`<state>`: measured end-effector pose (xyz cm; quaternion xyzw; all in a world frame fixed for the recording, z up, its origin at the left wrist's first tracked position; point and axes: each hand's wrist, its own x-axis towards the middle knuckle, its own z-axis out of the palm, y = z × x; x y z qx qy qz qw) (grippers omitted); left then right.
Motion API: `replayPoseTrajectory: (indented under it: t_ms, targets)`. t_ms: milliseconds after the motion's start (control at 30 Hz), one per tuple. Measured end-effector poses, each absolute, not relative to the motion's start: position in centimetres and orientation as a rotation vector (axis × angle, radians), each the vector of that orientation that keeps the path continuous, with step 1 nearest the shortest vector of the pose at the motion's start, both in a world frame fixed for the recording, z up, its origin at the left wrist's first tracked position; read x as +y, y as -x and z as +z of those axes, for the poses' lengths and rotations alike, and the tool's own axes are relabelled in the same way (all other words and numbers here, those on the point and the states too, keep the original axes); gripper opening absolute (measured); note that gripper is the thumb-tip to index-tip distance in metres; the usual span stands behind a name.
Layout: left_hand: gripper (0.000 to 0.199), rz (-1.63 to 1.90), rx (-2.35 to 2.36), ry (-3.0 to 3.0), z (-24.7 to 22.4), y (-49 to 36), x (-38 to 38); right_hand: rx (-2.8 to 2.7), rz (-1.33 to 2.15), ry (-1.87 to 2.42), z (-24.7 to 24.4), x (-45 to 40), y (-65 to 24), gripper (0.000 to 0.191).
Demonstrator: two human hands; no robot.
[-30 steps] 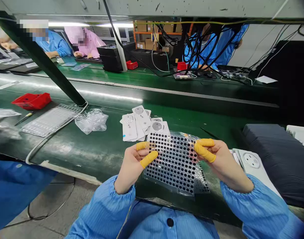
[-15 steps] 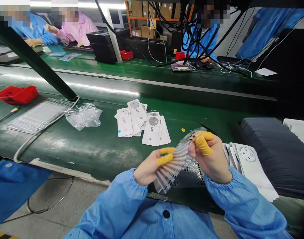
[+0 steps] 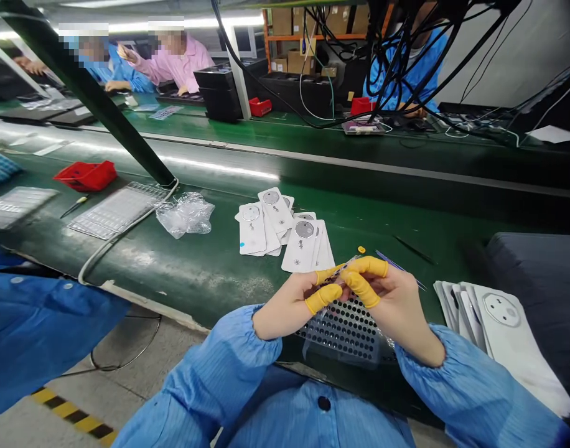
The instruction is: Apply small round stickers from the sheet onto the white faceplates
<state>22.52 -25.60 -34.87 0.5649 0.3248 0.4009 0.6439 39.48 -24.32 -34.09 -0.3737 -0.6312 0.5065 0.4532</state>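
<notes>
My left hand [image 3: 289, 303] and my right hand [image 3: 397, 302] meet in front of me, with yellow finger covers on thumbs and forefingers. Both pinch the upper edge of a clear plastic sheet carrying dark round dots. Below and between the hands, rows of black round dots on clear film [image 3: 348, 330] show over the bench; whether this is all one sheet I cannot tell. Just beyond the hands lies a loose pile of white phone-shaped cards [image 3: 298, 252] with round grey camera areas. A small yellow piece [image 3: 361, 249] rests near my right fingertips.
White phone-shaped pieces [image 3: 504, 317] stand at the right beside a dark stack [image 3: 539, 280]. Thin tools, one dark [image 3: 414, 250], lie beyond my right hand. Crumpled clear plastic [image 3: 186, 214], clear trays [image 3: 117, 210] and a red bin [image 3: 86, 176] are at the left. A blue sleeve [image 3: 46, 336] is nearby.
The dotted sheet was fanned out at a slant between my hands; now both hands are close together at its upper edge. My left hand moved toward my right. The view has shifted left.
</notes>
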Motion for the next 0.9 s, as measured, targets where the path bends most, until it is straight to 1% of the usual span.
replayPoseTrajectory:
  t_ms: [133,200,300,400,433,600,733,900]
  targets:
    - [0.038,0.808,0.616,-1.301,-35.0,-21.5,-24.7,-1.599,1.327,0.872,-34.1,-24.3,-39.4,0.016]
    - [0.043,0.798,0.658,-1.289,-35.2,-21.1,-24.5,-1.594,1.365,0.847,-34.0,-24.1,-39.3,0.015]
    - [0.047,0.915,0.827,-1.2,-35.6,-20.0,-24.2,-1.634,1.432,0.853,-33.3,-23.2,-40.0,0.019]
    - [0.041,1.066,1.031,-1.134,-36.1,-17.6,-24.1,-1.723,1.507,0.912,-32.0,-21.4,-42.1,0.025]
    - [0.04,1.109,1.085,-1.089,-36.3,-16.5,-24.1,-1.723,1.494,0.943,-31.6,-20.6,-43.0,0.025]
    - [0.041,1.32,1.195,-0.887,-37.2,-13.0,-25.5,-1.73,1.174,1.16,-30.9,-18.0,-45.3,0.025]
    - [0.044,1.393,1.243,-0.782,-38.2,-12.9,-27.2,-1.771,1.124,1.231,-31.9,-17.5,-44.6,0.027]
    - [0.033,1.386,1.206,-0.739,-38.4,-12.0,-29.3,-1.709,1.104,1.284,-34.1,-17.2,-43.4,0.023]
